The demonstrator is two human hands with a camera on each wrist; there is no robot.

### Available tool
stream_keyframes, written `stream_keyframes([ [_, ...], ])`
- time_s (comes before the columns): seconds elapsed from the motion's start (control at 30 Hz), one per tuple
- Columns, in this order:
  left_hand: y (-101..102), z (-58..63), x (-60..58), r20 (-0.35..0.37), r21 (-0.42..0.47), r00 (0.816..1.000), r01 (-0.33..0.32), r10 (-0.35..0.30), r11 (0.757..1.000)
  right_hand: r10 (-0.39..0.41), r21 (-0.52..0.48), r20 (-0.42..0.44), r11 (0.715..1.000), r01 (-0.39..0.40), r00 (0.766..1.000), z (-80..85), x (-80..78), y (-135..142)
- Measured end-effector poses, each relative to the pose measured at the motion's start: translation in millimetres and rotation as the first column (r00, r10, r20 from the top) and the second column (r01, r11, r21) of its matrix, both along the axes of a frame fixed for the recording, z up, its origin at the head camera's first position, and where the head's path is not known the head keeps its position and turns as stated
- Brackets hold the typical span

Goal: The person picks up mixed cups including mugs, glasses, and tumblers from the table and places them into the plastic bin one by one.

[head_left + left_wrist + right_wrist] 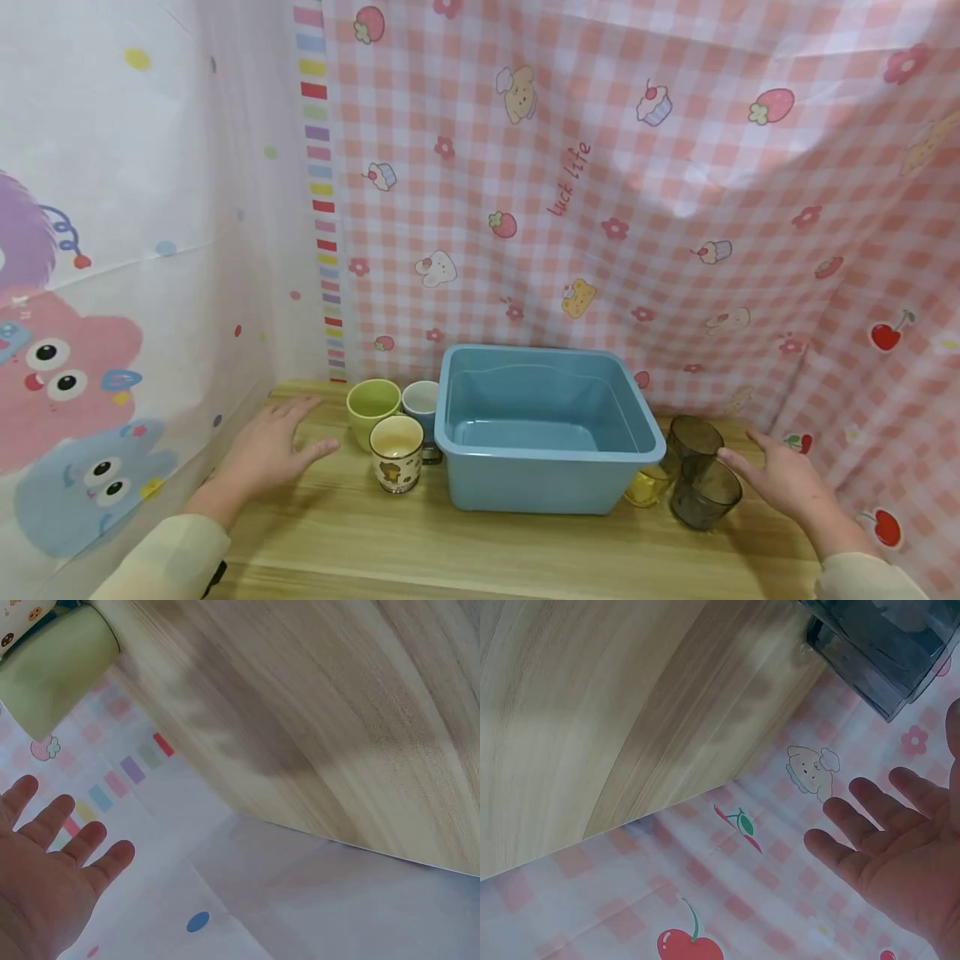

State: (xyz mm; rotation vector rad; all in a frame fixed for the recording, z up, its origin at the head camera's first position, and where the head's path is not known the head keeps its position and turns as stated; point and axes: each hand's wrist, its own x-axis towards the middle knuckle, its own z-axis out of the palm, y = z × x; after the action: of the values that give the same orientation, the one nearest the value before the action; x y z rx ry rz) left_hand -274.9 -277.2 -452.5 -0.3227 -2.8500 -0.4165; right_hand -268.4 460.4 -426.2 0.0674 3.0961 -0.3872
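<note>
My left hand (273, 446) hovers left of a group of cups, its fingers spread and holding nothing. Nearest to it stands a green cup (363, 417); in front of that is a cream mug (397, 467) with a brown bear print. A white and blue mug (420, 400) is partly hidden behind the cream one. On the other side, my right hand (783, 479) holds nothing, its fingers extended beside two dark, see-through glasses, one at the back (696, 437) and one in front (705, 496). A yellow glass (647, 487) sits left of them, partly hidden by the tub.
A blue plastic tub (540, 483) stands mid-table between the two groups of cups, with nothing visible inside. The wooden table (420, 554) ends against a pink checked cloth (525, 250) at the back. A white printed cloth (150, 250) hangs along the left.
</note>
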Motion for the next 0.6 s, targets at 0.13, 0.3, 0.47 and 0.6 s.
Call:
stream_keyframes([
  [0.13, 1.6, -0.7, 2.0, 0.003, 0.003, 1.000, -0.006, 0.006, 1.000, -0.014, -0.018, 0.025, 1.000, 0.015, 1.000, -0.5, -2.4, -0.2],
  [0.3, 3.7, -1.5, 4.3, -0.025, 0.025, 1.000, 0.000, 0.000, 1.000, -0.016, -0.032, 0.008, 0.999, 0.016, 1.000, -1.0, -0.7, -3.8],
  [0.47, 8.9, -2.7, 5.6, -0.053, 0.072, 0.999, 0.019, -0.015, 0.997, 0.010, -0.056, -0.065, 0.998, -0.014, 0.998, 0.0, 0.4, -16.4],
  [0.6, 14.2, -3.8, 6.8, -0.054, 0.094, 0.998, 0.024, -0.019, 0.995, 0.019, -0.069, -0.101, 0.997, -0.026, 0.995, 0.7, 0.6, -25.1],
])
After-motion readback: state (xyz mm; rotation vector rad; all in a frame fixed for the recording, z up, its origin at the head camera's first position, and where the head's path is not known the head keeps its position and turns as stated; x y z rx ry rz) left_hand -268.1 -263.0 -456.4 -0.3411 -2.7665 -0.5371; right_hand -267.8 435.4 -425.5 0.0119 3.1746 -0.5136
